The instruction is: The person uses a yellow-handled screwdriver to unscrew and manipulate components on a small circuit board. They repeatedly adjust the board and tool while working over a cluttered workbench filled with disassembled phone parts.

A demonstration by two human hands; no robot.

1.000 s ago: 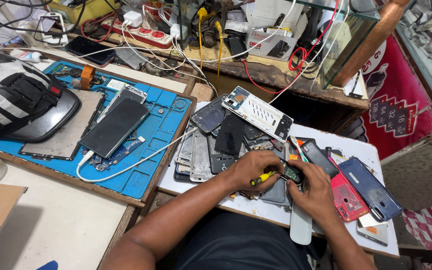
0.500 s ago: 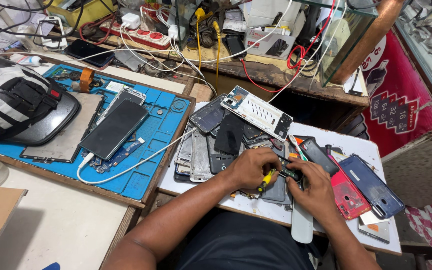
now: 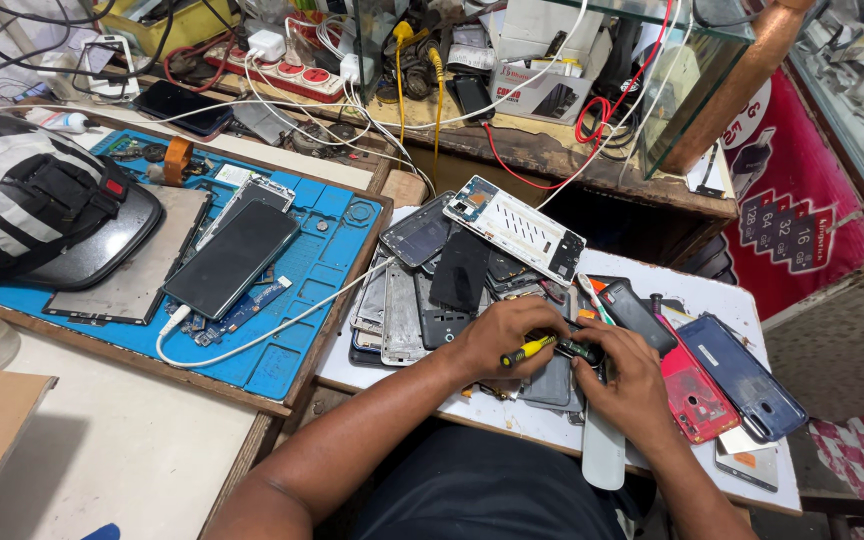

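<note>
A cluttered repair stall surrounds me: cables and a power strip (image 3: 297, 72) run along the back, and a small white table (image 3: 692, 300) sits in front of me, heaped with phone backs and frames. My left hand (image 3: 497, 335) closes its fingers around a screwdriver (image 3: 550, 349) with a yellow-and-black handle, held low over the pile (image 3: 432, 290) near the table's front edge. My right hand (image 3: 632, 375) meets it from the other side, fingers curled narrowly about the screwdriver's dark end and some small part that I cannot make out. Just right of that hand lie a red phone back (image 3: 697, 400) and a blue one (image 3: 747, 375). To my left a blue mat (image 3: 302, 300) carries a dark phone (image 3: 232, 258) with a white cable (image 3: 262, 330), and a helmet (image 3: 37, 205) rests at its far end.
</note>
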